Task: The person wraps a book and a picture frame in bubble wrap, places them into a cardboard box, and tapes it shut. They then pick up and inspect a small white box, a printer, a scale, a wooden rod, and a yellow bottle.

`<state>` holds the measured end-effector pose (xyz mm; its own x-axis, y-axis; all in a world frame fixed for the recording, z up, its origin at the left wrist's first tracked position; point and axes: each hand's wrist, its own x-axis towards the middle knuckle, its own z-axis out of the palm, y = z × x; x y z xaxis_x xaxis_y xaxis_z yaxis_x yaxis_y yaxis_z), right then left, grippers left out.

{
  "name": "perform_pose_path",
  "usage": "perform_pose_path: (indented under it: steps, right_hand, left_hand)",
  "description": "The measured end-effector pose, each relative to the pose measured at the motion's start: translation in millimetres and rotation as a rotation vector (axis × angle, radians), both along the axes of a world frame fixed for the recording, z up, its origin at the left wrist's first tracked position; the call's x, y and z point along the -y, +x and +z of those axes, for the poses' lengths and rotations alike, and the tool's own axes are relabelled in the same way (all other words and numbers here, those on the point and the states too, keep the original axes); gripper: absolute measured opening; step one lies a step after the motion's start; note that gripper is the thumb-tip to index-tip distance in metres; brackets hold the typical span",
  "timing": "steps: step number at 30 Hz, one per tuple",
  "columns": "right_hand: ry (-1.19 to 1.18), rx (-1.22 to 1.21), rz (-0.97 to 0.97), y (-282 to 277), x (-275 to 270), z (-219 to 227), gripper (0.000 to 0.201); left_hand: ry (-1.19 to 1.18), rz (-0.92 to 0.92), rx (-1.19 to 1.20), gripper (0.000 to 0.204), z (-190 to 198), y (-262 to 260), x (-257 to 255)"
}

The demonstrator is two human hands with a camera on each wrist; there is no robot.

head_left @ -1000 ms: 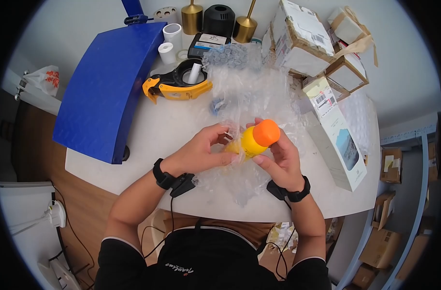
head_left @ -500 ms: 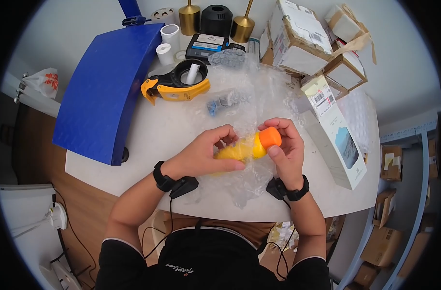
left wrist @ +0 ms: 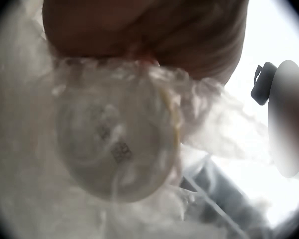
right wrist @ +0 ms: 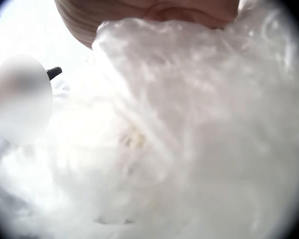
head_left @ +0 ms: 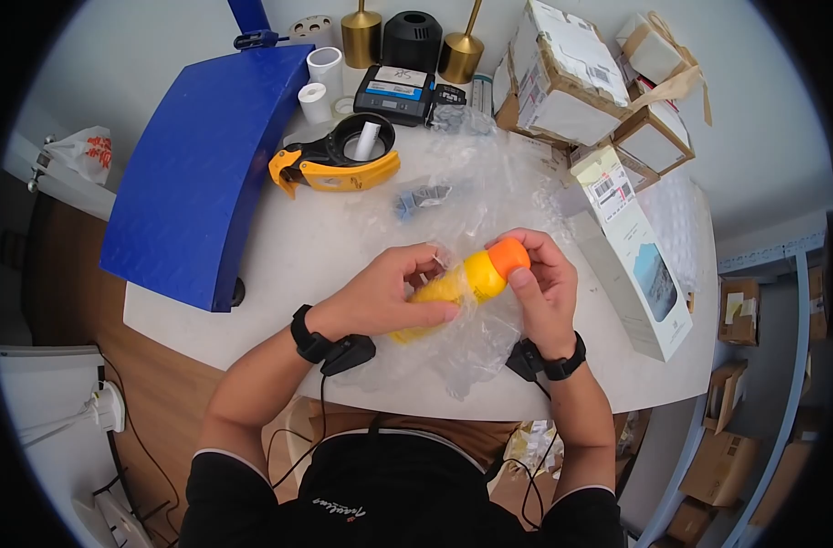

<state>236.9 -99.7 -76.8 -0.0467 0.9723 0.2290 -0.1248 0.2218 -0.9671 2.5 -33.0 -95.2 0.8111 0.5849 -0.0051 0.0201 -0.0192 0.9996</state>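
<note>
A yellow bottle [head_left: 480, 277] with an orange cap [head_left: 508, 258] lies tilted between both hands, its cap end up and to the right. The left hand [head_left: 375, 290] grips the lower part through clear bubble wrap [head_left: 476, 347]. The right hand [head_left: 548, 297] pinches the cap between thumb and fingers. In the left wrist view the bottle's round base [left wrist: 119, 149] shows through the plastic, below the left hand [left wrist: 144, 30]. Crumpled wrap [right wrist: 189, 124] fills most of the right wrist view and hides the bottle there, with part of the right hand [right wrist: 154, 12] above it.
A yellow-black tape dispenser [head_left: 352, 172], paper rolls [head_left: 315, 102] and a black device [head_left: 394, 94] stand behind. A blue panel [head_left: 206, 164] is at the left. At the right are a tall white box [head_left: 631, 256] and stacked cartons [head_left: 576, 78]. Wrap spreads over the middle of the table [head_left: 279, 338].
The bottle has tipped from cap-toward-camera to lying more lengthwise, showing more of its yellow body. The right hand has shifted slightly right and holds the cap. The wrap behind has moved off the black device.
</note>
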Motion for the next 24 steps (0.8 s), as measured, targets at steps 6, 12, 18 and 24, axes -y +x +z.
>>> perform_pose_path:
  steps: [6, 12, 18, 24]
  right_hand:
    - [0.008, -0.026, 0.074, -0.6, -4.0, 4.4, 0.045]
    - [0.002, -0.027, 0.106, 0.4, -4.1, 6.0, 0.048]
    - [-0.079, -0.062, 0.031, 1.9, -6.4, -4.3, 0.04]
    - [-0.109, -0.077, -0.005, 2.0, -6.6, -4.1, 0.033]
  left_hand:
    - [-0.183, 0.018, 0.16, 0.034, 0.3, 2.4, -0.3]
    - [-0.298, -0.023, 0.188, 0.032, 1.1, 1.2, -1.4]
    - [-0.398, -0.019, 0.127, 0.029, -0.5, -0.5, -2.8]
    - [-0.564, -0.078, 0.179, 0.044, -13.2, -3.0, -6.1]
